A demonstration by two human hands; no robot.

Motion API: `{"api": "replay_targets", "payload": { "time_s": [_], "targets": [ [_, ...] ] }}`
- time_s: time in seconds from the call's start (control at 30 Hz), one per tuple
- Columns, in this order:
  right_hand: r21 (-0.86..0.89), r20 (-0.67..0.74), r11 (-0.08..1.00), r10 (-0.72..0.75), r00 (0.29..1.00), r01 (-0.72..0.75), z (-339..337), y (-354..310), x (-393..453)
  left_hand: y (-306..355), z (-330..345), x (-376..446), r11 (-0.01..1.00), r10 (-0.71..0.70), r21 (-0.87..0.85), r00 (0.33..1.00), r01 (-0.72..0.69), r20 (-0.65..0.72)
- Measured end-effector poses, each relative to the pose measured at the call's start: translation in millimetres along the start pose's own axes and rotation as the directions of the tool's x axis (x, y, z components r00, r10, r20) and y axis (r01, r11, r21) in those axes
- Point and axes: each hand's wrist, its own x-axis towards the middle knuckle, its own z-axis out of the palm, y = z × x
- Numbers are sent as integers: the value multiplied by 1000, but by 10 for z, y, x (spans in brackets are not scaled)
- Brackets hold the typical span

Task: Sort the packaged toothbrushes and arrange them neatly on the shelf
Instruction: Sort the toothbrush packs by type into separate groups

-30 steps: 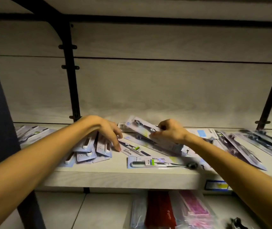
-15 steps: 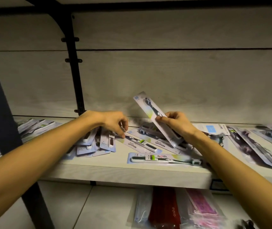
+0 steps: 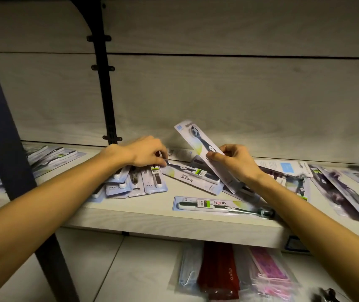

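Note:
My right hand pinches a long packaged toothbrush with a dark brush, tilted up off the shelf with its head end toward the back wall. My left hand lies on a fanned pile of short packs, fingers curled onto their top ends. Between the hands a long pack lies slanted. Another long pack lies flat near the front edge. More long packs are scattered on the right, partly overlapping.
A black bracket upright stands against the back wall behind my left hand. A dark post crosses the left, with more packs behind it. On the lower shelf lie bagged face masks, a red pack and a pink pack.
My right hand has lifted the long pack off the heap and tipped it upright. My left hand has stayed on the short packs, its fingers curling in more.

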Motion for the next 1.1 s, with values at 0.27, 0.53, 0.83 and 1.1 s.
{"api": "replay_targets", "payload": {
  "time_s": [0.27,0.53,0.83,1.1],
  "targets": [
    [100,-90,995,38,995,-29,-88,46,-12,-9,50,68,997,1,72,965,18,-263],
    [204,-48,974,106,993,-94,-186,83,-2,126,58,267,994,-22,-105,868,-36,-496],
    [250,73,953,160,984,-174,-192,56,-16,527,34,488,972,-145,-233,840,24,-522],
    [394,-80,917,108,991,-68,-253,108,34,1053,-5,602,112,-509,-992,861,59,-7]
  ]
}}
